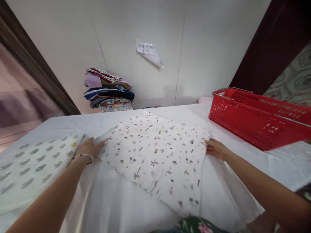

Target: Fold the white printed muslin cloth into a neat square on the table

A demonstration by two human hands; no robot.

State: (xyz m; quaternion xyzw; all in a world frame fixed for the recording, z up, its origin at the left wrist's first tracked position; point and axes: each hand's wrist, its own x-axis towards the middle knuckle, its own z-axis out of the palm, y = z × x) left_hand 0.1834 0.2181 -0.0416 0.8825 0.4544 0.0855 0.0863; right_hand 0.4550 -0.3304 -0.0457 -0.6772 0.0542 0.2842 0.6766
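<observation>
A white cloth (pixel 155 152) with small palm trees, leaves and other prints lies spread in front of me, its near edge running slantwise toward my body. My left hand (pixel 88 150), with a bracelet at the wrist, has its fingers closed at the cloth's left corner. At the right edge, my right hand (pixel 216 149) pinches the same cloth between thumb and fingers. Beside my left forearm lies a second white cloth (pixel 36 161), flat, with rows of grey, green and yellow shapes; my arm hides part of it.
A red plastic basket (pixel 238 119) with metal handles stands on the white-covered table (pixel 114 197) at the right. Behind the table, a stack of folded fabrics (pixel 109 92) rises near the wall. A paper sign (pixel 145 48) hangs there, and a curtain (pixel 19 97) borders the left side.
</observation>
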